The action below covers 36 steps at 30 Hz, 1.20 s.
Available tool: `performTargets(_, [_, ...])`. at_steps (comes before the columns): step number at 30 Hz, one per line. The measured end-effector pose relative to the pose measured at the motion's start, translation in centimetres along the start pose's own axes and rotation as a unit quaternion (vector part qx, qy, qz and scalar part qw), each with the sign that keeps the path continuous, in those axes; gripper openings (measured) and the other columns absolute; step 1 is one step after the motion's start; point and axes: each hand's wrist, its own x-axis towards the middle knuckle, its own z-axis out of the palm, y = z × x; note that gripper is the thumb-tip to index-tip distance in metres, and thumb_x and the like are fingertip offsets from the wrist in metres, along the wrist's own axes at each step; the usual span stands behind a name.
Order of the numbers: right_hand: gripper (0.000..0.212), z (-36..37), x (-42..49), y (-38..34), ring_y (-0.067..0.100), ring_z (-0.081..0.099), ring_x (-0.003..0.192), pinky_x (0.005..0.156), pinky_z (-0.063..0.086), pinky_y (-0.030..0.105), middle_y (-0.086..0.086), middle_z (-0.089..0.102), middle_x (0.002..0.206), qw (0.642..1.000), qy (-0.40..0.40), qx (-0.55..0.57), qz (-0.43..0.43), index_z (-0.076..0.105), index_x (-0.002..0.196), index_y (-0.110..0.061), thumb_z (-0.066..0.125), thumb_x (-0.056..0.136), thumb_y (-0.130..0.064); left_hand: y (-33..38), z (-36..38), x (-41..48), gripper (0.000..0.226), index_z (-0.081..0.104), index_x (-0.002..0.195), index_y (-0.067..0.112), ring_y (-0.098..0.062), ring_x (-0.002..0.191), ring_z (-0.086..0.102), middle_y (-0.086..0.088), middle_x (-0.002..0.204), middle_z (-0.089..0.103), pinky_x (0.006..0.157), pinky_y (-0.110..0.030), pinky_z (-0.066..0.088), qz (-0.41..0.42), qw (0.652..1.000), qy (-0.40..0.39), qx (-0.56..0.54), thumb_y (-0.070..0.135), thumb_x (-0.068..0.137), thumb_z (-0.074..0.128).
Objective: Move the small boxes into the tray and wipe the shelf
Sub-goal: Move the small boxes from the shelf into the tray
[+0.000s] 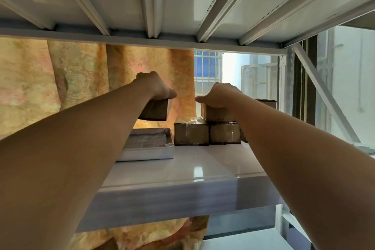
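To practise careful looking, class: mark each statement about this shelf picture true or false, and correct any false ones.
1. The left hand holds a lifted box clear of the shelf, over the tray. True.
2. The right hand lies flat and empty on the shelf. False: it grips a top box that sits on a lower box.
3. The tray stands on the shelf, left of the boxes. True.
4. Every box is already in the tray. False: the front box and the lower box stand on the shelf, right of the tray.
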Motion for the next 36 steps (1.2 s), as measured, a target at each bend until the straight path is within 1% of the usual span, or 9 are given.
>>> performTargets(5, [0.056,0.2,-0.5,-1.5,0.027,0.058,0.093,0.082,0.051,0.035,0.007,0.056,0.104,0.997,-0.061,-0.046,0.024,0.053,0.125,-0.014,0.059,0.078,-0.046,-2.1,-0.8,-0.4,0.060,0.048,0.105,0.006,-0.029,0.086,0.055,-0.016,0.102,0.054,0.060,-0.031,0.038,-0.009,1.000,-0.007,-0.005,0.056,0.075,0.064])
performTargets(9, [0.038,0.4,-1.2,-2.0,0.024,0.058,0.085,0.069,0.045,0.029,0.003,0.058,0.095,0.999,-0.006,-0.029,0.017,0.054,0.108,-0.016,0.057,0.078,-0.039,-3.9,-1.8,-0.7,0.056,0.047,0.098,0.007,-0.030,0.087,0.056,-0.014,0.099,0.055,0.068,-0.034,0.040,-0.030,0.999,-0.023,-0.029,0.054,0.075,0.066])
performTargets(13, [0.030,0.8,-1.8,-4.2,0.023,0.060,0.083,0.077,0.049,0.031,0.002,0.058,0.082,0.998,0.053,0.032,0.003,0.056,0.092,-0.016,0.063,0.075,-0.040,-6.3,-2.9,-1.1,0.058,0.052,0.105,0.005,-0.029,0.089,0.055,-0.014,0.102,0.055,0.071,-0.034,0.041,-0.051,0.997,-0.042,-0.049,0.051,0.074,0.068])
performTargets(16, [0.027,0.6,-2.9,-6.7,0.022,0.055,0.078,0.073,0.043,0.030,-0.001,0.049,0.072,0.996,0.082,0.031,-0.035,0.051,0.086,-0.017,0.064,0.077,-0.039,-8.3,-3.9,-1.6,0.065,0.052,0.121,0.004,-0.032,0.100,0.056,-0.016,0.115,0.056,0.076,-0.034,0.042,-0.057,0.996,-0.041,-0.051,0.049,0.076,0.068])
performTargets(19, [0.032,0.6,-4.0,-9.5,0.022,0.057,0.080,0.071,0.043,0.030,0.000,0.055,0.079,0.993,0.075,0.054,-0.067,0.052,0.088,-0.017,0.063,0.078,-0.045,-10.2,-4.9,-2.3,0.064,0.050,0.123,0.002,-0.030,0.098,0.052,-0.015,0.112,0.053,0.077,-0.033,0.040,-0.069,0.996,-0.045,-0.046,0.047,0.080,0.065])
performTargets(24, [0.034,1.5,-6.3,-14.1,0.023,0.052,0.081,0.072,0.043,0.031,0.000,0.046,0.071,0.994,0.017,0.047,-0.102,0.047,0.089,-0.016,0.064,0.079,-0.044,-13.2,-6.0,-3.2,0.045,0.052,0.100,0.006,-0.028,0.088,0.051,-0.013,0.100,0.052,0.070,-0.033,0.037,-0.099,0.992,-0.055,-0.050,0.044,0.080,0.066])
performTargets(28, [0.029,2.6,-7.4,-16.8,0.024,0.054,0.078,0.068,0.044,0.032,0.002,0.050,0.077,0.992,0.022,0.030,-0.122,0.050,0.088,-0.015,0.062,0.079,-0.040,-15.1,-6.4,-3.7,0.046,0.053,0.099,0.004,-0.028,0.085,0.052,-0.011,0.089,0.054,0.064,-0.032,0.039,-0.111,0.991,-0.062,-0.037,0.043,0.077,0.066])
performTargets(33, [0.030,2.7,-8.5,-19.3,0.025,0.053,0.080,0.074,0.046,0.035,0.003,0.051,0.083,0.989,0.027,0.038,-0.142,0.047,0.090,-0.017,0.062,0.079,-0.041,-16.8,-6.4,-4.1,0.062,0.050,0.122,0.001,-0.031,0.104,0.054,-0.017,0.117,0.054,0.080,-0.034,0.044,-0.109,0.992,-0.050,-0.031,0.043,0.079,0.066])
performTargets(36, [0.029,2.8,-9.2,-20.5,0.024,0.052,0.078,0.069,0.043,0.033,0.001,0.048,0.078,0.989,0.019,0.052,-0.139,0.048,0.091,-0.016,0.061,0.079,-0.040,-17.7,-6.0,-4.4,0.068,0.048,0.128,0.000,-0.031,0.112,0.054,-0.017,0.127,0.053,0.085,-0.034,0.045,-0.111,0.992,-0.062,-0.013,0.045,0.079,0.065])
